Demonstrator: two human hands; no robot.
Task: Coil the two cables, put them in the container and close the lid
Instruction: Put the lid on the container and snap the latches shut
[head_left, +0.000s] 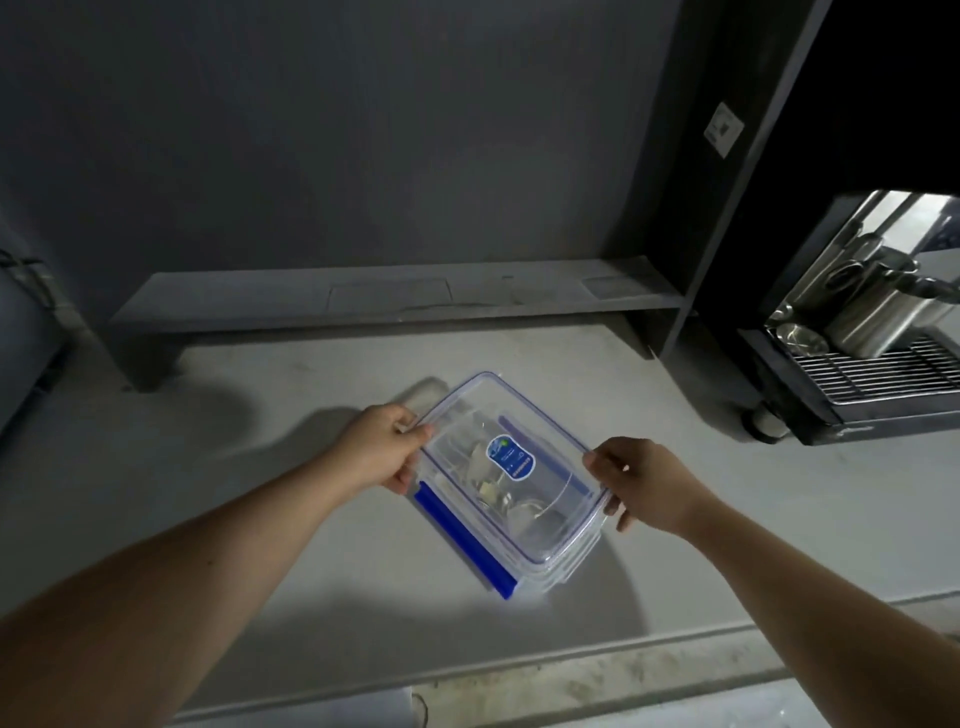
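On the pale counter (727, 519) sits the clear plastic container (545, 577), probably light, stiff and slick, its lid (498, 415) pinched at opposite ends by left hand (382, 449) and right hand (641, 483), the sensible rim hold.

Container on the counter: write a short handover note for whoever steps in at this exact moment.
Left hand grips the lid at its left edge; right hand grips its right edge.
The clear lid is over the container on the counter; I cannot tell whether it is seated.
Cables: pale shapes show through the lid, apparently inside.
Done: cables seem stowed.
Left: press the lid down and snap the latches; the blue latch flap on the near left side looks unfastened.
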